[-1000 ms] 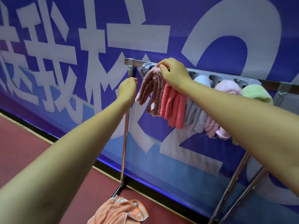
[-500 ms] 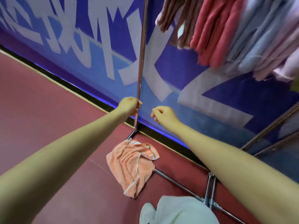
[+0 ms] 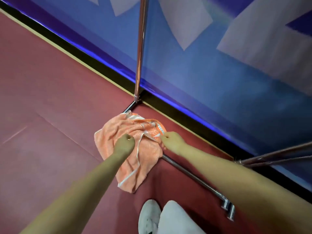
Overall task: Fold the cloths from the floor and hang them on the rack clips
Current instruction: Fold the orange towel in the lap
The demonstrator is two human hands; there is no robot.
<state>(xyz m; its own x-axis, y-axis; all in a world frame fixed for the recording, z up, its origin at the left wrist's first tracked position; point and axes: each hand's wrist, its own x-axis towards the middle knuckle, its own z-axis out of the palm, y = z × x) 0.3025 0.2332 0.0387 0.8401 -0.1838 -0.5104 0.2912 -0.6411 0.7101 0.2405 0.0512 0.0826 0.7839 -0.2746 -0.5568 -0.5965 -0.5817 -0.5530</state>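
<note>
The crumpled orange terry cloth [image 3: 135,149] lies on the red floor [image 3: 42,98] at six o'clock from the chrome rack upright [image 3: 140,48]; left hand [image 3: 125,143] and right hand [image 3: 172,141], both curled, touch it, apparently gathering edges; whether they actually grip, I cannot tell

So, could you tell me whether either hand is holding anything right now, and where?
Cannot be told: both the left hand and right hand reach the orange cloth, grips hidden.
</note>
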